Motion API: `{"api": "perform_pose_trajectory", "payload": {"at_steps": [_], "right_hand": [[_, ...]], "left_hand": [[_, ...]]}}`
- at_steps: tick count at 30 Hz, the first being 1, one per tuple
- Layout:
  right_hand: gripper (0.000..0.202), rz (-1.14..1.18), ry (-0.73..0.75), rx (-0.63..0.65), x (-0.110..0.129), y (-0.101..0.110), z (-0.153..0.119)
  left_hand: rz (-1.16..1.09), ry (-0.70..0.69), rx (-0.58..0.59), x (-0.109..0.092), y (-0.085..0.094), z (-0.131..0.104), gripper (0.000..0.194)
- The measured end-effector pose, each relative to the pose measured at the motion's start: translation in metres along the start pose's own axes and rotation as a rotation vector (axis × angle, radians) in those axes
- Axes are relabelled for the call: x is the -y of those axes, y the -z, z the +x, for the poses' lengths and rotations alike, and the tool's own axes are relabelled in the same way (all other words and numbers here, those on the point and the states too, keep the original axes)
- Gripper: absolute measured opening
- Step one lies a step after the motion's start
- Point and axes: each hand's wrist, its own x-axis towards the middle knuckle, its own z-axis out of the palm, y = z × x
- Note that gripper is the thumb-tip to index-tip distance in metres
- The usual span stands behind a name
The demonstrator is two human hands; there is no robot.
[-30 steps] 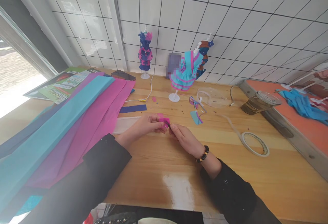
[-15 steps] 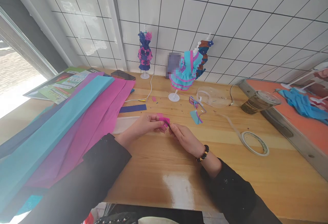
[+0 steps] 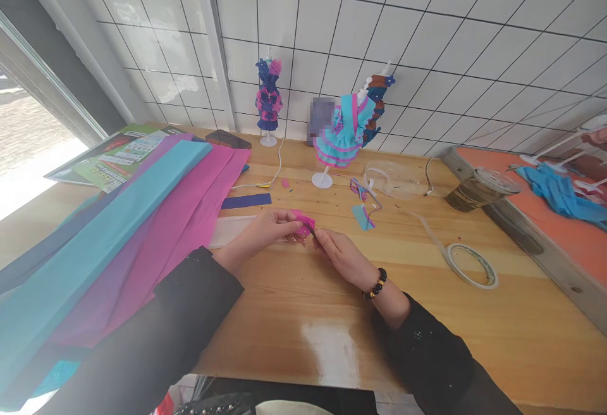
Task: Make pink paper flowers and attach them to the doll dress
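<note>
Between the thumb and fingers of my left hand (image 3: 277,225) is a small pink paper piece (image 3: 304,219). My right hand (image 3: 340,254) is closed on a thin dark tool (image 3: 310,229), whose tip touches the pink piece; most of the tool is hidden by my fingers. Beside my left wrist lies a whitish strip (image 3: 231,230), and behind it a dark blue strip (image 3: 246,200). A small light blue paper piece (image 3: 363,217) rests on the wooden table (image 3: 284,301), behind my right hand.
Long coloured paper sheets (image 3: 156,212) cover the left side. Doll stands with paper dresses, a blue-pink one (image 3: 269,102) and a turquoise one (image 3: 346,130), stand near the tiled wall. A tape roll (image 3: 473,266) and a lidded cup (image 3: 481,188) are at the right.
The pink piece has shifted and turned slightly between my left fingers. Both hands have stayed in nearly the same place.
</note>
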Motion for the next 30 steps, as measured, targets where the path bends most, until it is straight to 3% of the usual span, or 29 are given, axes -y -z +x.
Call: {"api": "perform_pose_trajectory", "payload": {"at_steps": [30], "right_hand": [[0.044, 0.006, -0.04, 0.009, 0.0017, 0.0005, -0.0005]], "left_hand": [[0.01, -0.097, -0.006, 0.0046, 0.0027, 0.0028, 0.032]]}}
